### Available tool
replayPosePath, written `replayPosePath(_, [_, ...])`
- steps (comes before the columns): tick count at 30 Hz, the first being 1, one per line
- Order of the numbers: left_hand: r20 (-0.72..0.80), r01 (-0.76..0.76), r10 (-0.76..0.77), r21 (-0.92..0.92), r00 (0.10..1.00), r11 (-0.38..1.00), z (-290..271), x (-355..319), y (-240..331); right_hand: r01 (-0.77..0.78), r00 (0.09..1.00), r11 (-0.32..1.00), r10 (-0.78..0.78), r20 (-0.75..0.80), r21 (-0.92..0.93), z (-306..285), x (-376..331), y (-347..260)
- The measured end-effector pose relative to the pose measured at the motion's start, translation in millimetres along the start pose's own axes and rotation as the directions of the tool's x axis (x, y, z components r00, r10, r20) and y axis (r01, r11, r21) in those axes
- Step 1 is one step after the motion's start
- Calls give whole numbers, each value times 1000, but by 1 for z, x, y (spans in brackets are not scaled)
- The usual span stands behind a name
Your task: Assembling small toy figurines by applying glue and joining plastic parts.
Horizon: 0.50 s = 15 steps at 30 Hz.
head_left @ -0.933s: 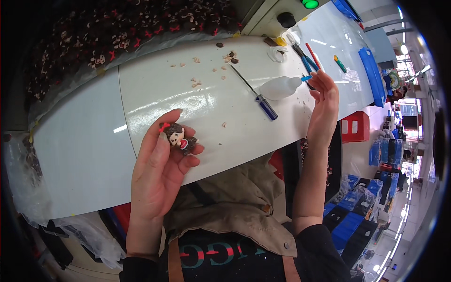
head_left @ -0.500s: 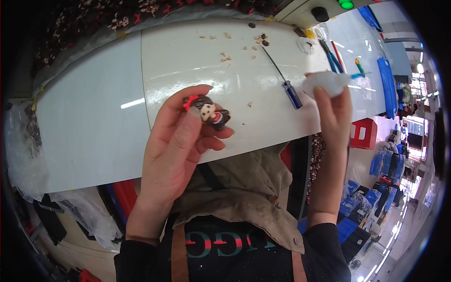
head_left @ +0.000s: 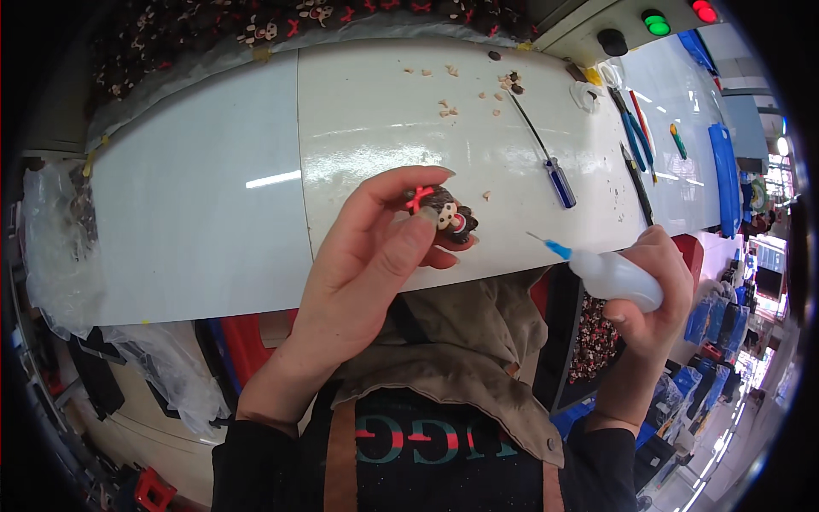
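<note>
Between the thumb and fingers of my left hand (head_left: 375, 226) is a small doll figurine (head_left: 450, 217) with dark brown hair, a red bow and a pale face. It is held above the front part of the white table. My right hand (head_left: 657, 290) is wrapped around a translucent white squeeze bottle (head_left: 616, 277), off the table's front edge. The bottle lies tilted, its blue needle tip (head_left: 556, 248) pointing left toward the figurine, with a gap between them.
A blue-handled screwdriver (head_left: 559, 183) lies on the white table (head_left: 196, 205) near beige crumbs (head_left: 448, 109). Pliers (head_left: 631, 132) and a dark slim tool (head_left: 636, 183) lie to the right. Many figurines (head_left: 281, 30) fill the far side. A control box (head_left: 631, 34) stands at the far right.
My right hand has drawn the bottle back toward me and turned it, so its needle now points left. My left hand appears further right, the figurine still in it.
</note>
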State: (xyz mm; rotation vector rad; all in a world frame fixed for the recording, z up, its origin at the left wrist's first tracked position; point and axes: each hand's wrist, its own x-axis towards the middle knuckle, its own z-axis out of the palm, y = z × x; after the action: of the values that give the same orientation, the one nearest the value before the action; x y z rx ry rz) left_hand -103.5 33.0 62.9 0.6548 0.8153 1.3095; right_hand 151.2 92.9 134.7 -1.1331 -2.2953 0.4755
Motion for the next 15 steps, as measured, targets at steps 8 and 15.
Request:
replayPosePath(8, [35,-24,23,17,999,1000,0,-1,-3,47,995,996,-41,88,-71,9,10,-5])
replayPosePath(15, [67,-46,45,13,997,999,3,1,-1,61,994,994,-53,99,-87,10,13,-3])
